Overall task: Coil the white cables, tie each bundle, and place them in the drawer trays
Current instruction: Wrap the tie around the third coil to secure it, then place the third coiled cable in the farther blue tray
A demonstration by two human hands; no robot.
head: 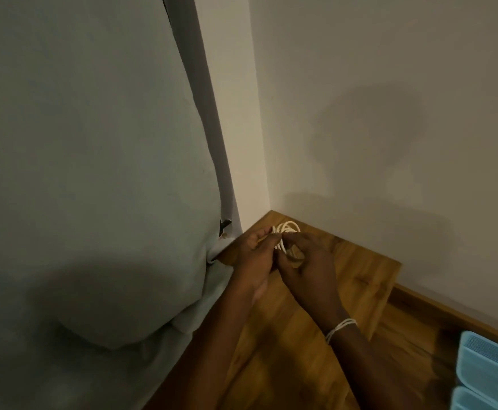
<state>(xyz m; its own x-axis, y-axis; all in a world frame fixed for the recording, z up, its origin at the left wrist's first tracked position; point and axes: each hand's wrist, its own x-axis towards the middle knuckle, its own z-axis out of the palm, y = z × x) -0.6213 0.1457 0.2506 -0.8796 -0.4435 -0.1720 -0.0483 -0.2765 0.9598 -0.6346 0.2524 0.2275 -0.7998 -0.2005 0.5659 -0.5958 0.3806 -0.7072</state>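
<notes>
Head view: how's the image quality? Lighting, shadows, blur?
Head view: dim, warm light; a soft shadow falls on the wall. The left hand and right hand look dark and slightly smeared around the white cable coil. The blue trays are cut off at the frame's lower right edge. No glare.

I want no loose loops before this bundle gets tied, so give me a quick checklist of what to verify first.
1. Cable coiled: ok, white cable shows several loops.
2. Both hands on it: ok, left hand and right hand pinch the coil over the wooden top.
3. Tie on the bundle: cannot tell, fingers hide the middle.
4. Cable ends tucked: cannot tell.
5. Trays within reach: ok, blue trays at lower right.
6. Spare ties: cannot tell; white bands circle the right wrist.
</notes>
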